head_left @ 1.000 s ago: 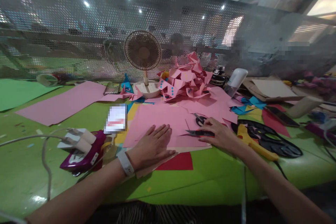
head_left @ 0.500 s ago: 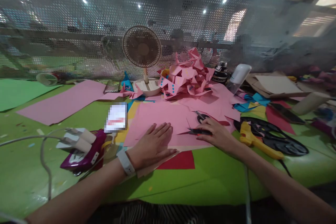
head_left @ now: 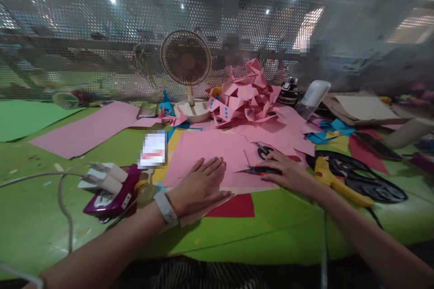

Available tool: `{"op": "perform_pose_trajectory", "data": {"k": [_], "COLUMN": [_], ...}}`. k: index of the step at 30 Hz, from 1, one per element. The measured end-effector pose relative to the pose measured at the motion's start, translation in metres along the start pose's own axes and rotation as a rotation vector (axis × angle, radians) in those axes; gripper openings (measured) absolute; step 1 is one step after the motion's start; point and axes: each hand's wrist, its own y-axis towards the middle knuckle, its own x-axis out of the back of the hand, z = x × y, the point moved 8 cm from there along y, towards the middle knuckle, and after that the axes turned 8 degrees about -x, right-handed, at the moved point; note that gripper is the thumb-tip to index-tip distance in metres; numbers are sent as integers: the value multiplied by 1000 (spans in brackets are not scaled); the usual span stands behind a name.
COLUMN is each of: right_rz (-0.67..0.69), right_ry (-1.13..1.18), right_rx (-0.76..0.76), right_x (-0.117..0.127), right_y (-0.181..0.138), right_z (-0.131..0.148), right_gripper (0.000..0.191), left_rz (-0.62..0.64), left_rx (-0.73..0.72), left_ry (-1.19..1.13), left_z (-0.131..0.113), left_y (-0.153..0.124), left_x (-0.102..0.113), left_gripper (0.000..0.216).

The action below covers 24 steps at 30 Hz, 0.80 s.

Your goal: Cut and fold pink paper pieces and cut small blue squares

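Snips (head_left: 258,170), black with a touch of red, lay on the pink sheet (head_left: 210,149) with their points aimed left toward the left hand (head_left: 200,185). The right hand (head_left: 288,171) was closed on their handle end, thumb below and fingers curled over the top, so only the blades stuck out past the fingertips. The left hand was spread flat with its fingers apart and palm down, pressing the near edge of the same sheet, holding nothing. The snips' tips stopped just short of that hand, with a strip of bare pink paper between them. A pair of scissors (head_left: 262,150) rested just beyond the right hand's fingers, and a yellow-handled tool (head_left: 334,184) lay to its right on the green table (head_left: 271,230). A red sheet (head_left: 237,206) showed under the pink one's near edge.

Against a second before, both hands sat in nearly the same places. The snips had stayed on the sheet, and only the view had drifted slightly.
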Motion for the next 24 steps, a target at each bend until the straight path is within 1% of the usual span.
{"op": "perform_pose_trajectory", "data": {"k": [3,8,11,17,22,24], "right_rz": [-10,33,8,-12,26,15], "right_ry": [0,7,16,31,56,64], "right_rx": [9,14,-3,1,37,26], "right_x": [-1,1,2,-8,-8,-7], "right_y": [1,-1,-2,2,0,0], "right_z": [2,2,1,8,10,10], "right_gripper": [32,31,31,32,33,32], "left_rz": [9,-4,-16,-14,-13,-9], "left_rx": [2,2,-6,-2,4,5], "left_ry": [-3,4,12,6,7,3], "left_z": [1,1,0,1,3,3], "left_y": [1,1,0,0,0,0], "left_x": [-1,-1,-1,-2,-3,-4], "left_gripper": [73,74,74,75,74,75]}}
